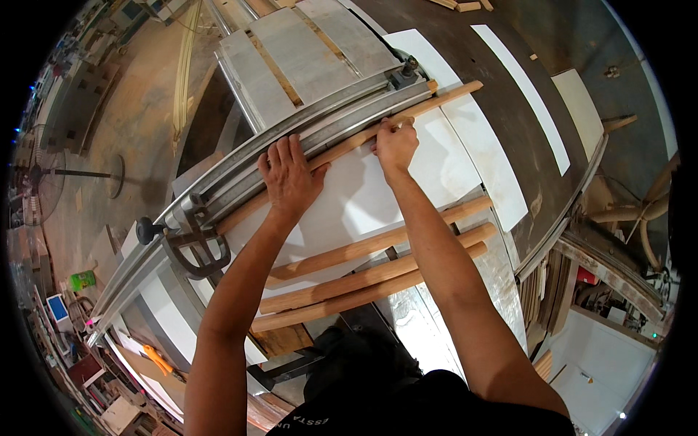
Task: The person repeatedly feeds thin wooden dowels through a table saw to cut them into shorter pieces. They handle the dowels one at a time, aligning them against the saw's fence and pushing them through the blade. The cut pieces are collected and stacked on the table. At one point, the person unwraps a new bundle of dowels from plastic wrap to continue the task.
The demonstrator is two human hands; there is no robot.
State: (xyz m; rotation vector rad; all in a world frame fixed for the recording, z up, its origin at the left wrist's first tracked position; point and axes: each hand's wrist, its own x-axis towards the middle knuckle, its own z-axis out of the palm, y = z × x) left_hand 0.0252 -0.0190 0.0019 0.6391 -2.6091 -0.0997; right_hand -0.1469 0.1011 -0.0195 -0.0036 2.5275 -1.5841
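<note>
A long wooden strip [342, 148] lies slantwise along the near side of a metal fence [356, 125] on a machine table. My left hand [292, 176] rests over the fence, fingers stretched out and apart, thumb by the strip's near edge. Farther right along the same strip, my right hand [397, 147] is closed on it with curled fingers; what lies beneath the fingertips is hidden. Under the strip and both hands is a white panel [349, 211]. Nearer to me lie three more wooden strips, one [338, 254] apart from the other two [378, 276].
A dark clamp-like bracket [195, 243] with a black knob [147, 230] sits at the fence's left end. Beyond the fence stands a grey slotted table [305, 58]. A white strip [523, 94] lies on the brown surface at right. On the floor at left stands a fan [47, 174].
</note>
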